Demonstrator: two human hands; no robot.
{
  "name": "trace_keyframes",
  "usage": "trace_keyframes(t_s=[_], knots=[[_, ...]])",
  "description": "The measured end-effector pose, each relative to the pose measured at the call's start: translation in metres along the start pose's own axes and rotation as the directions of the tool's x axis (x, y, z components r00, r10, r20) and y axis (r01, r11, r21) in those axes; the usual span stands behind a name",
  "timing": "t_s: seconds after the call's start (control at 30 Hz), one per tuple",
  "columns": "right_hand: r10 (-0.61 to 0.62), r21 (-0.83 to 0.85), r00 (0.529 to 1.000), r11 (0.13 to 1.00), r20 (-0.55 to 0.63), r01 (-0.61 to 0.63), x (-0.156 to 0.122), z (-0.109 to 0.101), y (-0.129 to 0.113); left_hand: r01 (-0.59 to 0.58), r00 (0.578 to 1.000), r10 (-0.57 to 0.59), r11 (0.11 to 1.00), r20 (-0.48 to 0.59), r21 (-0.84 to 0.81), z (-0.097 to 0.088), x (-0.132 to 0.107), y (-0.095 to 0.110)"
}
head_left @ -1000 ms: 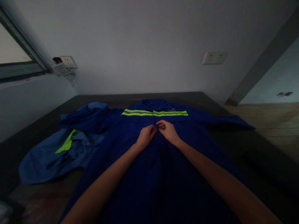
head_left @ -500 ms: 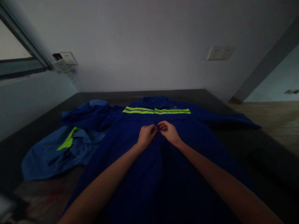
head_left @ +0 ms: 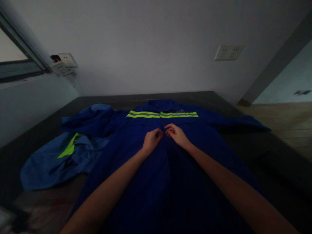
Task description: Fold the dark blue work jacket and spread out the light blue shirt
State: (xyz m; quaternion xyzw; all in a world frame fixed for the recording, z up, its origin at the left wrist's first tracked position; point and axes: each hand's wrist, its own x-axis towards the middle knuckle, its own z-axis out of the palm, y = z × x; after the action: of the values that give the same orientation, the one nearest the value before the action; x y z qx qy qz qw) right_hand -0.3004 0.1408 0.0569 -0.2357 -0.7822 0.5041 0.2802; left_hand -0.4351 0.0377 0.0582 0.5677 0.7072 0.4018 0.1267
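A dark blue work jacket [head_left: 136, 169] with a yellow-green reflective stripe [head_left: 162, 114] across the chest lies flat, front up, on a dark table [head_left: 273, 152]. My left hand [head_left: 151, 140] and my right hand [head_left: 176, 134] meet at the jacket's front opening just below the stripe. Both hands have their fingers pinched together on the cloth edges of the front placket. The fingertips almost touch each other. What sits between the fingers is too small and dark to make out.
A second, lighter blue garment [head_left: 60, 156] with a reflective patch lies crumpled at the left of the table. Wall sockets [head_left: 227, 52] sit on the back wall, more sockets [head_left: 62, 63] at the left by a window. A wooden floor [head_left: 287, 123] lies right.
Both hands stay pinched at the jacket's front, shifting slightly up toward the stripe. The view has tilted a little; the jacket has not moved.
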Motion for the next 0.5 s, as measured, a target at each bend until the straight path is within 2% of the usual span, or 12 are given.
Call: trace_keyframes(t_s=[0.07,0.2,0.3,0.5], knots=[[-0.057,-0.138,0.998,0.989,0.013,0.058,0.0006,-0.0009,-0.0014,0.002,1.0,-0.002,1.0,0.001,-0.016,0.0006,0.0005,-0.0016],[-0.178,-0.386,0.978,0.899,0.107,0.206,-0.0009,0.0006,-0.0059,-0.004,1.0,0.004,1.0,-0.002,-0.018,0.0008,0.0007,-0.0023],[-0.213,-0.411,0.962,0.872,0.169,0.265,-0.0014,0.0004,-0.0079,-0.016,1.0,0.016,1.0,-0.002,-0.018,0.0002,-0.0003,-0.0005],[-0.21,-0.415,0.953,0.864,0.22,0.286,-0.0004,-0.0012,-0.0079,-0.017,1.0,0.016,0.998,-0.024,-0.053,-0.0002,-0.003,0.0024]])
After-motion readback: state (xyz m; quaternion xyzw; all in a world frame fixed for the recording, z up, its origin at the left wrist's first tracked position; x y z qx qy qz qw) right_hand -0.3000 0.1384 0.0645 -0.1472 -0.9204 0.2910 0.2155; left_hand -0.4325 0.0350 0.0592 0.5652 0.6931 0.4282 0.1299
